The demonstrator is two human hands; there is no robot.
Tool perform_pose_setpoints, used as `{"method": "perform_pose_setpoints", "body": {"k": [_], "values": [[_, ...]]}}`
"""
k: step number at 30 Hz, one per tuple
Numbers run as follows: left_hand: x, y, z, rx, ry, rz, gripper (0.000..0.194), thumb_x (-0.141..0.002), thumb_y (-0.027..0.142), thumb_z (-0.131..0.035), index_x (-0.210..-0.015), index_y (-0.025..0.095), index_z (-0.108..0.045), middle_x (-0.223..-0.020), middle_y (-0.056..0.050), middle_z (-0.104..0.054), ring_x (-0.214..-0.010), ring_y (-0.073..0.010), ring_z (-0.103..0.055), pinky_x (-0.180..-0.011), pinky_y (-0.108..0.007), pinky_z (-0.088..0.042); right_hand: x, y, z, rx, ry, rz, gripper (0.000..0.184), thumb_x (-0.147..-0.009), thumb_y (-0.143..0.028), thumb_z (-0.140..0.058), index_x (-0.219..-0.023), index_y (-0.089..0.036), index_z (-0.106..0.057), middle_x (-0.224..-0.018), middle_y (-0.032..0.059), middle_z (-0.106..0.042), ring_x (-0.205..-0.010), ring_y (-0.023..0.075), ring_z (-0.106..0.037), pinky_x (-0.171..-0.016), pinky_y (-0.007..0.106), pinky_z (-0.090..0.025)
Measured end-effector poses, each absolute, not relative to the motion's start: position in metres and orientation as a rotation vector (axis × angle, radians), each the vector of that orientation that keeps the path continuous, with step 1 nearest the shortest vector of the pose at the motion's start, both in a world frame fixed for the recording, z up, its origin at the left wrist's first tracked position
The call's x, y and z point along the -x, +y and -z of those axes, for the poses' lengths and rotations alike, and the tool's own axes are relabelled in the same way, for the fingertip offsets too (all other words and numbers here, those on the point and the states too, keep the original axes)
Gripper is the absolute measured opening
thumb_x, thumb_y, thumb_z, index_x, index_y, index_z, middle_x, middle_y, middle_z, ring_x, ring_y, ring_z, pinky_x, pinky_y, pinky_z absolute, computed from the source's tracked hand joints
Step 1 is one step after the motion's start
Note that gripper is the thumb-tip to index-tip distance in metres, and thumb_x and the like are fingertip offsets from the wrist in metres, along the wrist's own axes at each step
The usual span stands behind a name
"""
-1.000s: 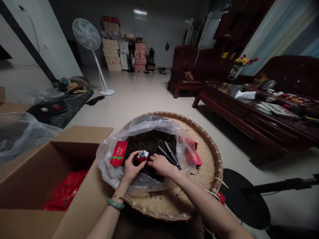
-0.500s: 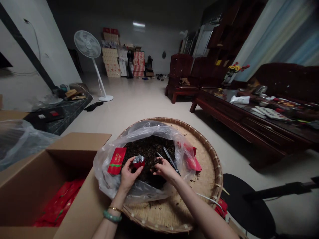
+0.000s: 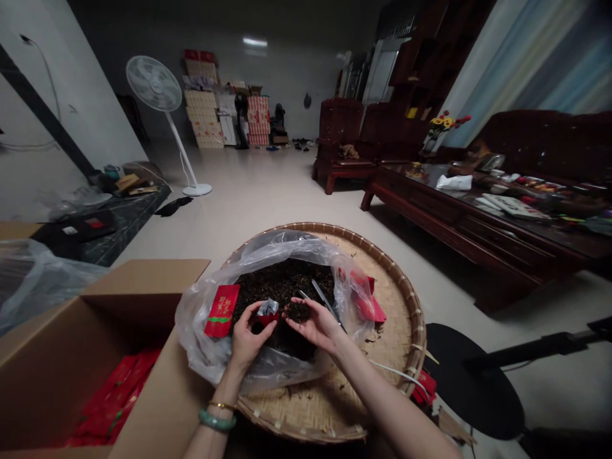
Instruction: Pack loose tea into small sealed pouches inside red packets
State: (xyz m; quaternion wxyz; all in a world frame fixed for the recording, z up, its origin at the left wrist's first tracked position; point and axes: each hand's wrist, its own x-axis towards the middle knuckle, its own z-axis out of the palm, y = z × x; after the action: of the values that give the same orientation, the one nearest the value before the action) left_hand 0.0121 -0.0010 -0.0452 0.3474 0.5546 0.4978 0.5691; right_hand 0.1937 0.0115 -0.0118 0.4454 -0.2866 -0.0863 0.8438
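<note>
Our two hands work close together over a clear plastic bag (image 3: 306, 250) of loose, dark dried leaves (image 3: 268, 274). With our left hand (image 3: 246, 339) we grip a small red packet (image 3: 270, 316), thumb and fingers curled around it; its silvery mouth faces up. We have our right hand (image 3: 321, 324) mostly open, palm up and fingers slightly cupped, with a small clump of leaves (image 3: 297, 312) lying on it, just beside the packet. We cannot tell how full the packet is.

The bag sits with its rim spread wide on a round woven tray (image 3: 394, 312), where stray bits of leaf are scattered. Inside the bag's left edge we see a flat red pouch (image 3: 222, 311) with gold lettering and a green band. Slim dark tongs (image 3: 323, 294) lie on the leaves beyond our right hand, partly hidden by it. Crumpled red wrappers (image 3: 371, 310) rest on the tray at the bag's right side. To our left, a cardboard box (image 3: 148, 274) stands open, with more red packets (image 3: 115, 401) inside.
</note>
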Motion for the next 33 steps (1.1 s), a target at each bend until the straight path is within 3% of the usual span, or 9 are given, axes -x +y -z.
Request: {"method": "perform_pose_setpoints", "body": {"k": [4,11,17,28,33], "values": [[-0.012,-0.001,0.046,-1.446,1.307,-1.483,0.042,-0.063,0.03,-0.071,-0.101,0.016,-0.057,-0.099,-0.008,-0.066,-0.088,-0.0209,-0.065,-0.08,-0.034,-0.055,-0.196,0.011,0.017,0.699,-0.195,-2.11,0.019,-0.085,-0.02,-0.045,-0.1,-0.014,-0.055,-0.089,0.0103,-0.068,-0.087,0.0182,-0.066,-0.078,0.035,-0.053],[-0.012,-0.001,0.047,-1.426,1.304,-1.474,0.043,-0.063,0.031,-0.071,-0.1,0.016,-0.057,-0.098,-0.008,-0.066,-0.088,-0.0209,-0.065,-0.082,-0.035,-0.054,-0.187,0.01,0.026,0.708,-0.019,-2.003,0.015,-0.084,-0.018,-0.044,-0.087,-0.012,-0.058,-0.083,0.0085,-0.066,-0.082,0.0159,-0.066,-0.07,0.025,-0.056],[-0.012,-0.001,0.043,-1.487,1.295,-1.436,0.041,-0.064,0.03,-0.071,-0.1,0.016,-0.057,-0.097,-0.007,-0.067,-0.085,-0.0202,-0.066,-0.077,-0.033,-0.055,-0.187,0.007,0.012,0.669,0.022,-2.067,0.023,-0.088,-0.021,-0.036,-0.092,-0.011,-0.056,-0.084,0.0102,-0.067,-0.087,0.0166,-0.065,-0.073,0.029,-0.056],[-0.024,0.0,0.029,-1.894,1.411,-1.242,0.04,-0.066,0.028,-0.07,-0.104,0.021,-0.058,-0.102,-0.007,-0.064,-0.086,-0.0209,-0.062,-0.068,-0.031,-0.054,-0.217,0.02,-0.057,0.842,-0.805,-2.068,0.04,-0.095,-0.038,-0.03,-0.097,-0.01,-0.057,-0.083,0.0083,-0.064,-0.063,0.0138,-0.064,-0.053,0.023,-0.051],[-0.03,0.0,0.028,-1.918,1.414,-1.24,0.042,-0.063,0.025,-0.071,-0.102,0.021,-0.058,-0.098,-0.005,-0.063,-0.082,-0.0202,-0.062,-0.06,-0.029,-0.053,-0.213,0.028,-0.071,0.953,-1.034,-2.109,0.037,-0.092,-0.041,-0.039,-0.093,-0.01,-0.059,-0.076,0.006,-0.063,-0.058,0.0121,-0.06,-0.05,0.022,-0.05]]}}
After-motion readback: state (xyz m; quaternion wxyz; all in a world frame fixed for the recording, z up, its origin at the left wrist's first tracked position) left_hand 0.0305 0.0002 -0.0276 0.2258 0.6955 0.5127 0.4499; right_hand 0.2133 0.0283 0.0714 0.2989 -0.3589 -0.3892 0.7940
